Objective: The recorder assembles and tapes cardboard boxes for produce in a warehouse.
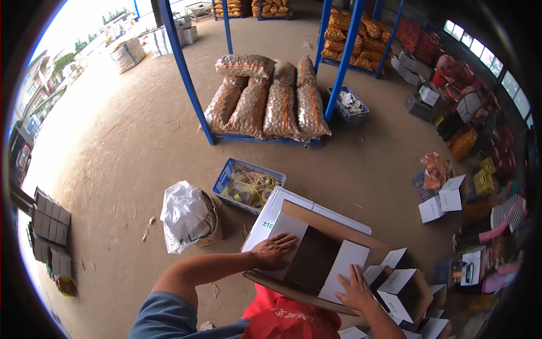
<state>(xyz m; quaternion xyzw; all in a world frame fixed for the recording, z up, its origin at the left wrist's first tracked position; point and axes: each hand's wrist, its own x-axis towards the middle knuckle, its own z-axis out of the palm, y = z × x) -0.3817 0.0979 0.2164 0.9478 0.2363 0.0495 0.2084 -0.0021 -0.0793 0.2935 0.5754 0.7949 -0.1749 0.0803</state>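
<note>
In front of me is a cardboard box (pixel 310 257), white outside and brown inside, with its flaps spread apart and a dark interior showing. My left hand (pixel 275 251) lies flat on the box's left white flap, fingers stretched out. On the right white flap rests my right hand (pixel 356 289), its fingers spread and pressing the surface. Neither hand grips anything. Beneath and behind this box, flat white cardboard (pixel 270 210) is partly covered by it.
A blue crate (pixel 226 169) of straps and tape rolls stands beyond the box, beside a white sack (pixel 183 214). Filled mesh sacks (pixel 245 110) sit in a blue metal frame (pixel 189 79). Opened boxes (pixel 403 291) crowd my right. Several people (pixel 471 104) work at far right.
</note>
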